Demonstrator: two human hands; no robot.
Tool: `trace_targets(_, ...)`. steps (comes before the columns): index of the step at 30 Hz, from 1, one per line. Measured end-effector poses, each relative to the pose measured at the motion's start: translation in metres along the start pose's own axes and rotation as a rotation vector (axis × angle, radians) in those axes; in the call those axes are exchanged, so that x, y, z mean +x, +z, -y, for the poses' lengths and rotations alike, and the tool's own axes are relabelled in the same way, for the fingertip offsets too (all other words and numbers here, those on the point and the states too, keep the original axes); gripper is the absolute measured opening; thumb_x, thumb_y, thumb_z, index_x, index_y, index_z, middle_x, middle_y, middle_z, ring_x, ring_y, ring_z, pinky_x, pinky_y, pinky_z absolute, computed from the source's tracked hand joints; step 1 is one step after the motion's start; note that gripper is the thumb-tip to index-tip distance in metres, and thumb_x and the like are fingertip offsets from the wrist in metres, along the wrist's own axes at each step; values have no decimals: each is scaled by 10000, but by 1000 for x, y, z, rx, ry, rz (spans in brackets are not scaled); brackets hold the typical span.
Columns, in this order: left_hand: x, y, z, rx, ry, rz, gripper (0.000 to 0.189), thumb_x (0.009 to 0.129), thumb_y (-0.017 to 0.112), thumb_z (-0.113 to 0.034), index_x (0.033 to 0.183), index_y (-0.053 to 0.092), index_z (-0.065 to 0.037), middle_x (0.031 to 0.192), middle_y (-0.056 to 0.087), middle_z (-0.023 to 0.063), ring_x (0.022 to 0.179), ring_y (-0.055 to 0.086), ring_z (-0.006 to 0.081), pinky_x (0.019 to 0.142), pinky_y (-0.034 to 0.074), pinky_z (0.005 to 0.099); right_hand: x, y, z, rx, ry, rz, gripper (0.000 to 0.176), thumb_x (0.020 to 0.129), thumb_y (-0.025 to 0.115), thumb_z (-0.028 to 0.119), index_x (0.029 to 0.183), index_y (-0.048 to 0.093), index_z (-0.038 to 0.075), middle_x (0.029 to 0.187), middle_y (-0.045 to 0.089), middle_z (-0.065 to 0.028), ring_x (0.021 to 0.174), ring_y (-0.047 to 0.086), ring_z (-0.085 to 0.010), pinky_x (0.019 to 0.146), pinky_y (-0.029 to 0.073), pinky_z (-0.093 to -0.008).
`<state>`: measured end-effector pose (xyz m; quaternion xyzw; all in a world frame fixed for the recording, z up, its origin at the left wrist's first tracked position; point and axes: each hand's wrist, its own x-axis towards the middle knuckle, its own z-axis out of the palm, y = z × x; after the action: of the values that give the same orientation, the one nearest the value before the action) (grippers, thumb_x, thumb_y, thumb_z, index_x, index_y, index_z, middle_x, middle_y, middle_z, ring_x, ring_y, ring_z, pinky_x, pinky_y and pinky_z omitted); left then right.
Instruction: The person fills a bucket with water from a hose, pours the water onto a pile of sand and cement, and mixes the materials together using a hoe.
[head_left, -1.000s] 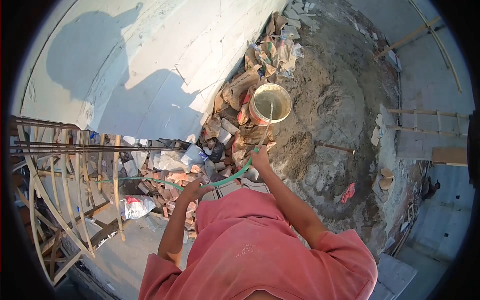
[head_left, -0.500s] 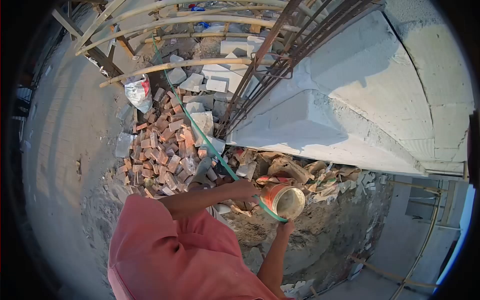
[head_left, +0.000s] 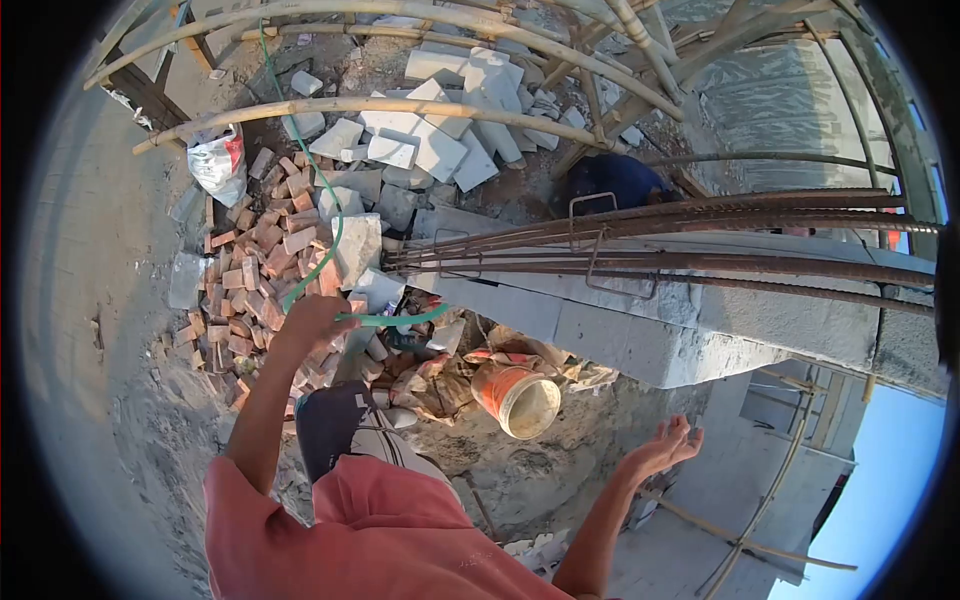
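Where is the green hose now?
In the head view, the green hose runs from upper left past bricks through the left hand, ending up-left of the bucket.

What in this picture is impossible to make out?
In the head view:
Green flexible hose in the left hand: far end, lost near the top edge.
Dark blue shape: lower part, hidden behind rusty steel bars.
Pale lettering on the faded red shirt: too small to read.

Green hose [head_left: 398,320] — orange bucket [head_left: 503,395]

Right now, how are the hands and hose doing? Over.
Left hand gripping green hose. Right hand open, empty. Hose end outside bucket. Loose bricks might snag hose.
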<state>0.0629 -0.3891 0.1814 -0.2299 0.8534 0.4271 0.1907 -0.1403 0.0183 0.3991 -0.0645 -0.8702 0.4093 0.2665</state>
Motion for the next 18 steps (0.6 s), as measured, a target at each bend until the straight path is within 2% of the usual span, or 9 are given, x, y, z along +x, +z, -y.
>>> trace_targets(3,21,-56,55,-99,-12,-277,299,853,601,-349,854,657,-56,742,625,159,737,620,335,633,454,441,14,25,101,164,-399,-135,659,935,402,481,1364,186,30,1292,397,-168,1244,374,-295,1054,288,-504)
trace_targets(6,78,-88,67,-57,73,-395,319,871,578,-321,868,632,-7,747,610,189,731,610,347,630,439,436,23,65,129,188,-658,-65,765,920,377,534,1416,98,24,1404,257,-192,1354,219,-332,1095,209,-520)
trace_targets(10,192,-79,57,-274,335,-261,317,902,515,-295,861,616,2,710,594,160,659,579,268,613,438,389,15,97,133,-1,-636,123,868,910,376,540,1445,-48,5,1486,-59,-222,1399,18,-372,1111,148,-521)
trace_targets(11,211,-83,38,-333,308,-178,316,899,510,-297,864,619,-3,690,590,138,644,574,240,600,436,373,18,103,133,21,-638,44,868,910,376,540,1445,-48,5,1486,-59,-222,1399,18,-372,1111,148,-521)
trace_targets(13,249,-86,-4,-215,401,-89,304,883,513,-302,860,625,-20,612,552,69,588,549,168,552,425,325,15,101,130,-36,-689,162,956,871,507,474,1431,-84,-26,1470,-126,-274,1387,-12,-416,1101,144,-526)
trace_targets(14,256,-94,-37,-365,334,17,292,877,514,-293,858,635,-28,566,508,34,539,523,144,510,409,308,15,98,131,-78,-704,194,1009,851,573,442,1425,-102,-41,1461,-159,-300,1381,-27,-439,1096,142,-528)
trace_targets(15,281,-95,-55,-349,457,46,276,874,519,-276,858,637,-28,552,485,20,512,500,122,484,390,283,12,97,134,-120,-688,192,1012,846,596,423,1418,-80,-67,1442,-146,-344,1364,-5,-483,1085,164,-527)
trace_targets(17,298,-107,-110,-393,492,190,287,901,517,-302,911,626,-36,560,487,9,405,421,93,390,339,237,7,98,134,-144,-665,184,1000,825,612,458,1421,15,-79,1425,-69,-389,1340,70,-524,1079,189,-518)
trace_targets(18,339,-97,-117,-331,574,245,302,908,519,-322,967,616,-42,567,494,15,381,408,90,362,322,230,8,99,131,-142,-678,186,1016,844,556,530,1441,-63,-11,1422,-103,-385,1340,20,-534,1086,174,-515)
